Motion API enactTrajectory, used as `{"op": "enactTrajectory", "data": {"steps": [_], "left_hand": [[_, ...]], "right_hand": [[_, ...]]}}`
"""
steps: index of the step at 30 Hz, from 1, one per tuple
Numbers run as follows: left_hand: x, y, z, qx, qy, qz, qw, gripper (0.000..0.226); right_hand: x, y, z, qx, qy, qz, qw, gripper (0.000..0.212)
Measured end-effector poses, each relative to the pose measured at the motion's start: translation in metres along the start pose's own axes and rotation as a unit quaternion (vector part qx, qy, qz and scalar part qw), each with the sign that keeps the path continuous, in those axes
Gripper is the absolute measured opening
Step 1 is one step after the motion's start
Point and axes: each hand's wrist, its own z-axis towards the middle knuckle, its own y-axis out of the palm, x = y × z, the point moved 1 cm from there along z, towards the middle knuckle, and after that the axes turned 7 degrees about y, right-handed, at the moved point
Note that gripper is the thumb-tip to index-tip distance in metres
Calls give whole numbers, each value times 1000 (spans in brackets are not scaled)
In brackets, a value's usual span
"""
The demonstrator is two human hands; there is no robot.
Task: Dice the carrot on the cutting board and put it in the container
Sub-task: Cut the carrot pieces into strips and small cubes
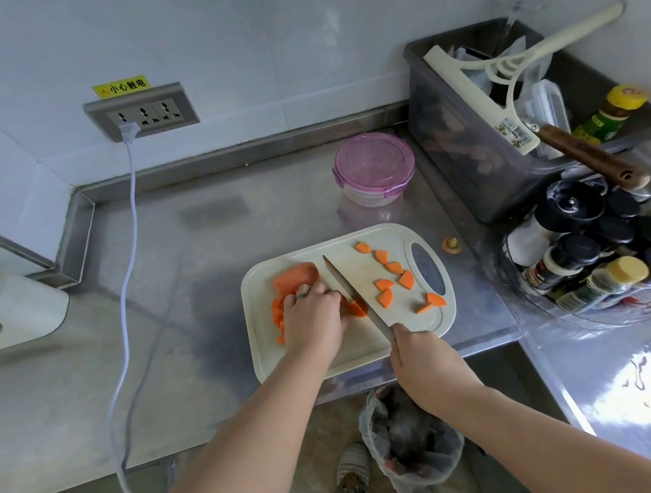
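On the steel counter (203, 252), centre: cutting board (363, 285). Left hand (310, 317), at 9 o'clock on the board, fingers curled over the carrot (355, 308), holding it down. Right hand (424, 365), at 5 o'clock, grasping the knife (351, 292), blade slanting toward 11 o'clock. Cut pieces (384, 284) at 3 o'clock. Container (374, 164), purple lid on, beyond the board at 12 o'clock.

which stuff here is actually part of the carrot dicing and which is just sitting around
In use: carrot, cutting board, knife in right hand, left hand holding the carrot, lidded container.
Just lying about: spice jars, grey tub, squeegee, power cord.
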Motion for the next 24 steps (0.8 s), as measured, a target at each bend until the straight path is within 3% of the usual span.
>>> {"op": "enactTrajectory", "data": {"steps": [8, 24], "left_hand": [[4, -4, 1, 8, 8, 23, 1000, 23], [0, -4, 4, -6, 29, 16, 999, 18]], "right_hand": [[-1, -5, 1, -21, 3, 15, 1000, 23], [-11, -1, 12, -39, 33, 6, 999, 38]]}}
